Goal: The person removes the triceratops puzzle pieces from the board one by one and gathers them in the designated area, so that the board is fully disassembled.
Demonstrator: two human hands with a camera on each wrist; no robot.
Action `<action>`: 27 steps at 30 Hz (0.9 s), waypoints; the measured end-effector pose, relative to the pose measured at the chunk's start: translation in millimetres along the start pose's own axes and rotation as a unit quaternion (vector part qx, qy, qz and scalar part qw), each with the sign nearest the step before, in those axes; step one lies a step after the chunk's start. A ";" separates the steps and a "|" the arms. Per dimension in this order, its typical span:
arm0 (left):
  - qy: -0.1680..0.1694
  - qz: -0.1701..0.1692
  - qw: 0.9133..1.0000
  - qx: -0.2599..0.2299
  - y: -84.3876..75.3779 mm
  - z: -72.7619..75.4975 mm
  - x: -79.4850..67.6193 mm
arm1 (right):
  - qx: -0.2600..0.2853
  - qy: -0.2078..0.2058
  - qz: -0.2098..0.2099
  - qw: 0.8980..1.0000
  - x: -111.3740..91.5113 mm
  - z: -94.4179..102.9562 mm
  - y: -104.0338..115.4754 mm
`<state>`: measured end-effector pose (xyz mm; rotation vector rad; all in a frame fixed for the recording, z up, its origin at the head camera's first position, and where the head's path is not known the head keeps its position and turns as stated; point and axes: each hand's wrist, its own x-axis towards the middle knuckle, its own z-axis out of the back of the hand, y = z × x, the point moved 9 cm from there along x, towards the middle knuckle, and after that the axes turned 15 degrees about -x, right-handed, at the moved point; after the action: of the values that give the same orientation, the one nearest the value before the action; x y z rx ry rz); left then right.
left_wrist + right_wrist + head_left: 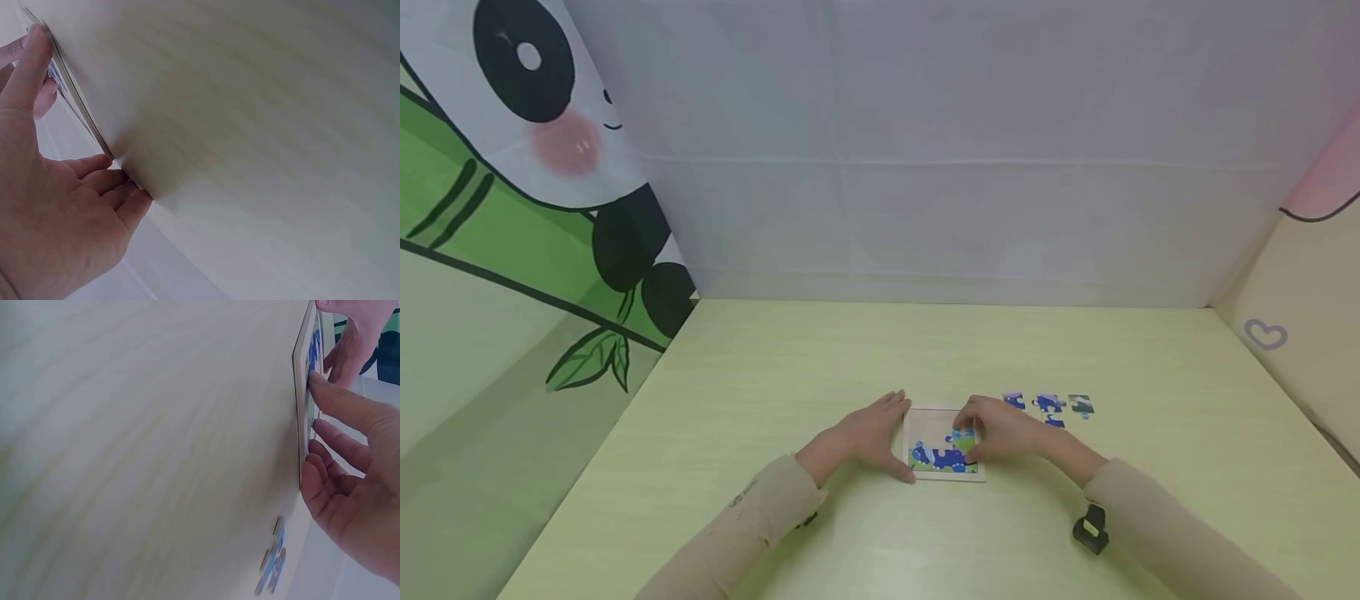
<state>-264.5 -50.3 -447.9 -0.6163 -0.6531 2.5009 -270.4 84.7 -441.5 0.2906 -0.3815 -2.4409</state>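
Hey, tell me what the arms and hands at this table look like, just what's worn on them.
Both arms wear long beige sleeves, the left sleeve bearing a small dark marking. The left hand and right hand are ungloved. A black, boxy device with a yellowish patch shows beside the right cuff; something dark peeks from under the left.

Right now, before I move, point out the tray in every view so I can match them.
Head: the tray is below and slightly right of centre.
Left wrist: upper left, nearly edge-on, a diagonal strip.
Right wrist: upper right, a narrow, steep strip.
Shared landmark: the left hand, at the tray's left edge in the head view, large at left in left wrist, top right in right wrist.
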 end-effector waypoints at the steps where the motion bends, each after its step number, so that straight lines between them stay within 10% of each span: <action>1: -0.001 0.000 1.000 0.000 0.2 0.1 0.0 | 0.007 0.003 -0.004 1.000 0.5 -0.6 -0.7; 27: 0.003 0.006 1.000 -0.002 -3.3 1.9 -2.9 | 0.021 -0.020 0.013 1.000 -5.6 7.6 4.8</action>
<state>-262.1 -49.9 -443.8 -0.6313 -0.6535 2.5078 -265.7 86.2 -432.1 0.2544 -0.4509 -2.4183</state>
